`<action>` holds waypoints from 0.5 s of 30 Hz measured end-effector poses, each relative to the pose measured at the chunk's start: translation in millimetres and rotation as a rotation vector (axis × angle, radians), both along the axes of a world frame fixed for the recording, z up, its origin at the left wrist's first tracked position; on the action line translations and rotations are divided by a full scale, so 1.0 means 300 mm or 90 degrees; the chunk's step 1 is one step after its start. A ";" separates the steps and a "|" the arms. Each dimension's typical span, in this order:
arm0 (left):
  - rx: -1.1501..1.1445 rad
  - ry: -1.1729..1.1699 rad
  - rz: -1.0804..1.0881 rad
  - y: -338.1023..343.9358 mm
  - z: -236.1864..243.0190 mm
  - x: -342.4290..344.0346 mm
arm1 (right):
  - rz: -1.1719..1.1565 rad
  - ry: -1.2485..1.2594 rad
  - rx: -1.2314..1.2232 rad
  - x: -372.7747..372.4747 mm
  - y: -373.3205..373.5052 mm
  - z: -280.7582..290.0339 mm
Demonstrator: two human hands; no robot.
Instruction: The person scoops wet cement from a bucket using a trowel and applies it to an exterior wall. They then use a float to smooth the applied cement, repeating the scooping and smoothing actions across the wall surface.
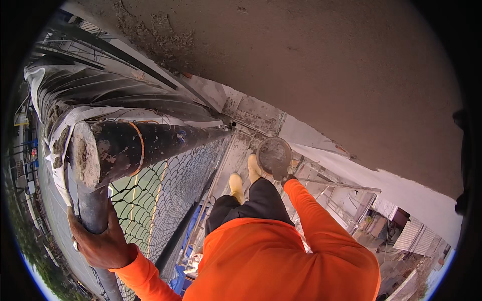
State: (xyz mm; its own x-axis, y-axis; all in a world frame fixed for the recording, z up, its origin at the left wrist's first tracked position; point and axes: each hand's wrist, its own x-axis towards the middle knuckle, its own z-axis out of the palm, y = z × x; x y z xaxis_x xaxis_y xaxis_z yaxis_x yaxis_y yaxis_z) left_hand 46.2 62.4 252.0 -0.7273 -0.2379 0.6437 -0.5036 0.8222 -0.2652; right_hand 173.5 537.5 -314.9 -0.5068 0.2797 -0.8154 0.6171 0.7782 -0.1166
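Note:
My left hand is wrapped round a grey metal pipe, just below a thick dark post whose pale end is caked with mortar. A ring shows on one of its fingers. At the end of my outstretched right arm, my right hand is closed at the near rim of a round bucket. Grey wet-looking mortar lies inside it. The fingers of this hand are mostly hidden, and the bucket hangs beyond my boots.
A chain-link fence drops away on my left, with a court far below. Dark netting hangs at the upper left. A large brown plastered wall leans over the right side. Debris-strewn planks lie underfoot, and a bar crosses at the right.

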 end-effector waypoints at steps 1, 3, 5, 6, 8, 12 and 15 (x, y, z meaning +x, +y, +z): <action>0.014 -0.023 0.020 0.006 -0.009 0.005 | -0.006 -0.013 0.046 -0.006 -0.019 -0.041; -0.001 -0.040 0.013 0.002 -0.019 0.014 | -0.101 -0.007 0.052 -0.010 -0.049 -0.117; 0.018 -0.054 0.009 -0.017 -0.033 0.026 | -0.209 0.126 0.071 0.050 -0.092 -0.170; 0.066 -0.061 0.081 -0.032 -0.038 0.031 | -0.289 0.149 0.051 0.115 -0.121 -0.184; -0.024 -0.062 0.099 -0.070 -0.039 0.050 | -0.451 0.221 0.018 0.262 -0.171 -0.207; -0.011 -0.125 0.000 -0.169 -0.022 0.048 | -0.470 0.012 -0.001 0.751 -0.318 -0.204; -0.089 -0.113 -0.141 -0.227 -0.015 0.032 | -0.403 -0.310 -0.015 1.092 -0.412 -0.250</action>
